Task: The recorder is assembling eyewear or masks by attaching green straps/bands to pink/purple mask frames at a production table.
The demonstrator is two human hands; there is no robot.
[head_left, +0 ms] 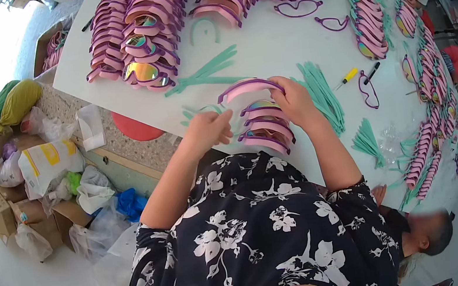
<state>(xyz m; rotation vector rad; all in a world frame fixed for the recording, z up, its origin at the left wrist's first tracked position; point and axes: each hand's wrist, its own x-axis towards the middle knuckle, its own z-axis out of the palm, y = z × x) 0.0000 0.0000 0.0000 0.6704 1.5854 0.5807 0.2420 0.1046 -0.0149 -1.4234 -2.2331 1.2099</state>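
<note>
My right hand [295, 101] grips one end of a pair of pink goggles [250, 86] with purple edging, held up above the table. Close to its other end, my left hand [209, 130] has its fingers curled together; whatever they may hold is hidden. Below the held pair, several pink goggles with purple edging [269, 131] are stacked in front of my body. Thin teal strips [195, 112] lie just beyond my left hand. A bundle of longer teal strips [320, 97] rests to the right of my right hand.
Long rows of goggles [146, 43] cover the table's far side. More goggles [428, 71] line the right, where people sit or stand. A yellow screwdriver-like tool [349, 76], a black pen [371, 71] and loose purple frames [368, 92] lie nearby. Boxes and bags [49, 170] fill the left floor.
</note>
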